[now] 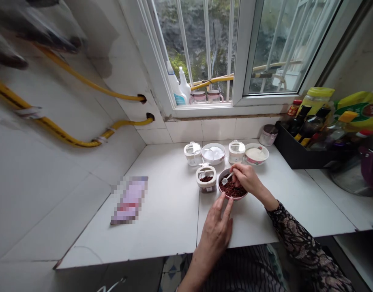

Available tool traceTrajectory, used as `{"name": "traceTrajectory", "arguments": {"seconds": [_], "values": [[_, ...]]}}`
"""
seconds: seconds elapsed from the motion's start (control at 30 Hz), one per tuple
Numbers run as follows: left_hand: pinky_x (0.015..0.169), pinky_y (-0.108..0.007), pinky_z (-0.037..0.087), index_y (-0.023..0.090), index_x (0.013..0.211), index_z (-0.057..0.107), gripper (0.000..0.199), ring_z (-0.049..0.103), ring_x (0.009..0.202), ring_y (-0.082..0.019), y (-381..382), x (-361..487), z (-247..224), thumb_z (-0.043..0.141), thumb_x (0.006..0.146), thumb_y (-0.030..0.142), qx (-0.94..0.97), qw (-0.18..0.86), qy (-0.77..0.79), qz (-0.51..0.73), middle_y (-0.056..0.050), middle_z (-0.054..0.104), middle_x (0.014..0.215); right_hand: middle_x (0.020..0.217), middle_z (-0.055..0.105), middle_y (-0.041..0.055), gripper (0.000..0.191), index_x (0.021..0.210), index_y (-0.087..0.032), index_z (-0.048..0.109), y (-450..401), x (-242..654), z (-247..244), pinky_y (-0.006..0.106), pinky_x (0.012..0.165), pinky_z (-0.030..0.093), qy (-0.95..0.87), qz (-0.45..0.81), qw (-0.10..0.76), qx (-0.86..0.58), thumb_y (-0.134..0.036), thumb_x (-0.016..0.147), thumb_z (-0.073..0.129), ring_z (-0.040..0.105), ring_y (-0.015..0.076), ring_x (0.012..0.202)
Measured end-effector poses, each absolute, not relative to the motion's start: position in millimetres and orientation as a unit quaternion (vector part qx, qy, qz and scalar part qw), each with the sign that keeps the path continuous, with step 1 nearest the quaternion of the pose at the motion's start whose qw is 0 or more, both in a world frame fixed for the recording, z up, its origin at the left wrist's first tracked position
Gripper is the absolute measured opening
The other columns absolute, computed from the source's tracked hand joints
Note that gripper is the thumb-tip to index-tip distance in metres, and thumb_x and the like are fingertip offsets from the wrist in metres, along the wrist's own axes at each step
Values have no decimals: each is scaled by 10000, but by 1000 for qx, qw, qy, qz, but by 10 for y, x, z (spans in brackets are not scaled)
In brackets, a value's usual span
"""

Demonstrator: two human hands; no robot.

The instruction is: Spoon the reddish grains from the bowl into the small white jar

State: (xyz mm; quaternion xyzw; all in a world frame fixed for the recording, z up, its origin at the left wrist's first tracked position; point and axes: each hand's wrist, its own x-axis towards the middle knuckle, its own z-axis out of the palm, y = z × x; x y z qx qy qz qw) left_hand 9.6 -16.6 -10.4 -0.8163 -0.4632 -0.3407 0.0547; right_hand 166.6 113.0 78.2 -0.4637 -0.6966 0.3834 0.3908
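My right hand (244,178) pinches a small white spoon (225,179), its bowl end over the dark red-brown grains in a round bowl (239,198). My left hand (216,227) has its fingers stretched out, the tips touching the bowl's near rim. Just left of that bowl stands a clear jar with a white rim (206,184), its lid raised, holding some of the same dark grains. Behind are a bowl of white grains (214,153), a bowl of pale cream grains (256,153) and two more clear containers (193,153) (236,151).
A black box of bottles (299,150) stands at the right, beside a metal pot (353,176). A lidded jar (268,135) is near the wall. On the left counter (168,194) lies a blurred purple packet (132,200). Yellow pipes (65,138) run along the left wall.
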Motion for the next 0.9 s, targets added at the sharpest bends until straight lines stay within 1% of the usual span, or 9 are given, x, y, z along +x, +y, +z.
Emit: {"name": "traceTrajectory", "arguments": {"seconds": [0.1, 0.3, 0.53, 0.63, 0.8, 0.9], "values": [[1124, -453, 456, 155, 1596, 203, 721, 349, 1476, -301, -163, 96, -98, 452, 929, 46, -817, 56, -462, -340, -188, 250, 1634, 517, 621, -36, 174, 751, -215, 568, 1126, 1629, 765, 239, 451, 441, -678, 417, 383, -468, -173, 875, 453, 565, 132, 390], [1121, -453, 456, 137, 1582, 245, 700, 338, 1479, -301, -160, 108, -93, 456, 921, 39, -816, 65, -460, -345, -195, 258, 1624, 503, 620, -39, 125, 751, -210, 578, 1152, 1662, 797, 217, 384, 410, -636, 444, 411, -479, -257, 830, 493, 555, 125, 359], [1117, -452, 460, 150, 1585, 239, 699, 352, 1470, -296, -165, 107, -81, 452, 928, 47, -815, 62, -463, -345, -188, 285, 1611, 509, 631, -30, 163, 767, -197, 584, 1176, 1694, 793, 199, 361, 400, -617, 471, 419, -472, -346, 794, 526, 568, 122, 353], [1120, -449, 457, 148, 1584, 241, 700, 351, 1471, -293, -167, 105, -81, 452, 925, 43, -815, 64, -462, -343, -191, 294, 1605, 504, 626, -31, 151, 760, -199, 582, 1174, 1686, 779, 201, 364, 400, -623, 466, 415, -471, -333, 804, 530, 562, 122, 353], [1124, -449, 453, 153, 1588, 228, 707, 341, 1478, -294, -169, 102, -79, 455, 927, 47, -816, 58, -465, -338, -191, 286, 1611, 485, 617, -31, 123, 736, -205, 584, 1161, 1653, 768, 207, 363, 392, -627, 480, 387, -476, -260, 810, 503, 548, 124, 350], [1122, -453, 455, 165, 1594, 208, 712, 354, 1473, -295, -169, 100, -71, 450, 934, 53, -817, 55, -465, -338, -184, 280, 1621, 487, 626, -31, 112, 750, -198, 584, 1168, 1664, 784, 200, 356, 392, -608, 507, 389, -472, -270, 796, 512, 549, 121, 343]]}}
